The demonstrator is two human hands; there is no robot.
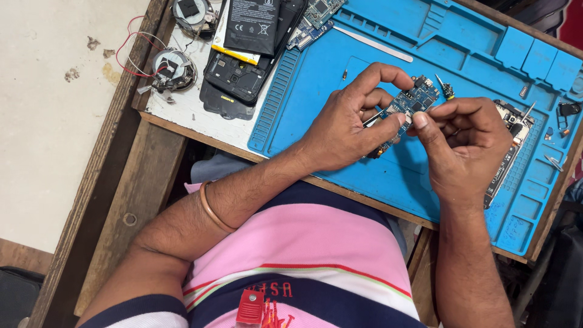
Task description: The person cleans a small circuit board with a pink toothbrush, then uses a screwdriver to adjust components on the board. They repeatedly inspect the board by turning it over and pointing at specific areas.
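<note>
Circuit board [413, 103], small and blue, held above the blue repair mat [340, 73]; left hand [349, 121] clamped on its lower edge, right hand [464, 143] pinching its right end. Opened phone [243, 73] lies left of the mat.

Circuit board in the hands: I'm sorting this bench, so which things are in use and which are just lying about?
In use:
circuit board
left hand
right hand
blue mat

Lying about:
battery
opened phone
phone frame
wired round parts
white strip
</note>
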